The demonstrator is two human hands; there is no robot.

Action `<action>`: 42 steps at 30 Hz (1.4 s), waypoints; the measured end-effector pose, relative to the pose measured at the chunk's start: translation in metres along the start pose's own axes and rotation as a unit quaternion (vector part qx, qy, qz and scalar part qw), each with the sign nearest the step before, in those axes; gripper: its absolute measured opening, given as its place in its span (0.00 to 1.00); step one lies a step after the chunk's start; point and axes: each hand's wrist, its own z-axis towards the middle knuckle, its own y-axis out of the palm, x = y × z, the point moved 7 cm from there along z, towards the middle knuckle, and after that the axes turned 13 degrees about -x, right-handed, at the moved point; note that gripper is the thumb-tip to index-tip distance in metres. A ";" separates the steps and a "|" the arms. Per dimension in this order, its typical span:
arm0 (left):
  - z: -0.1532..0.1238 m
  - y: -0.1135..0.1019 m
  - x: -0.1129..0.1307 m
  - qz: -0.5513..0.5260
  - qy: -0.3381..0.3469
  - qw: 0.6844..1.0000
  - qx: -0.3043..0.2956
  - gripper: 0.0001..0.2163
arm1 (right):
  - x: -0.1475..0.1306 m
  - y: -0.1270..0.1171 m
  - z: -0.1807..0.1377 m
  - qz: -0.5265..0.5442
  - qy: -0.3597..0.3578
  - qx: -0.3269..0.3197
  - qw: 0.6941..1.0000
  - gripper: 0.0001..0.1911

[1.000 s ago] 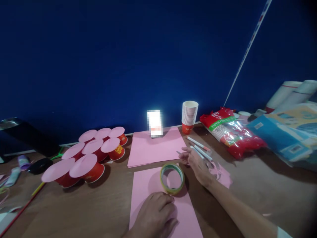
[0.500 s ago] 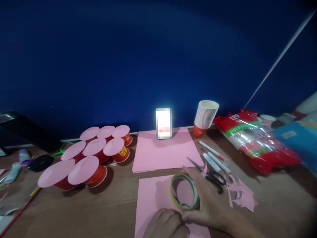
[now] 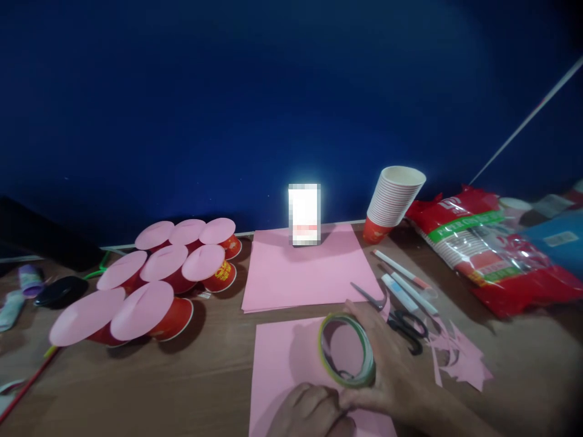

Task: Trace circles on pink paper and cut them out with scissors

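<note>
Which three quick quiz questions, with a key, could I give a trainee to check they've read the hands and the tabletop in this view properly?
1. Open question: what does the right hand have its fingers around?
2. True or false: the left hand is holding the scissors.
3. Count: how many pink discs can be seen on top of the red cups at the left of the picture?

Key:
1. The tape roll.
2. False; the scissors lie on the table, just beyond the right hand.
3. Eight.
</note>
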 end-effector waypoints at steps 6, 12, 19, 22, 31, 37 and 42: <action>0.004 -0.012 0.011 0.012 0.052 0.998 -0.025 0.04 | 0.009 -0.009 -0.001 0.177 -0.003 0.007 0.984 0.59; 0.008 -0.022 0.017 -0.015 0.063 0.995 -0.069 0.08 | 0.049 -0.035 0.001 0.423 0.043 0.178 0.887 0.29; 0.004 -0.017 0.016 -0.025 0.025 0.991 -0.131 0.10 | 0.072 -0.038 0.004 0.491 0.066 0.206 0.844 0.25; 0.002 -0.014 0.016 -0.024 0.017 0.990 -0.136 0.10 | 0.061 -0.037 0.005 0.489 0.039 0.146 0.859 0.25; 0.007 -0.018 0.022 -0.030 0.005 0.988 -0.149 0.08 | 0.007 -0.026 0.000 0.279 -0.061 -0.100 0.953 0.54; 0.004 -0.017 0.020 -0.033 -0.009 0.987 -0.155 0.07 | 0.003 -0.020 0.001 0.188 -0.044 -0.087 0.977 0.52; 0.004 -0.018 0.021 -0.032 -0.011 0.987 -0.155 0.06 | 0.005 -0.016 0.002 0.169 -0.046 -0.069 0.982 0.51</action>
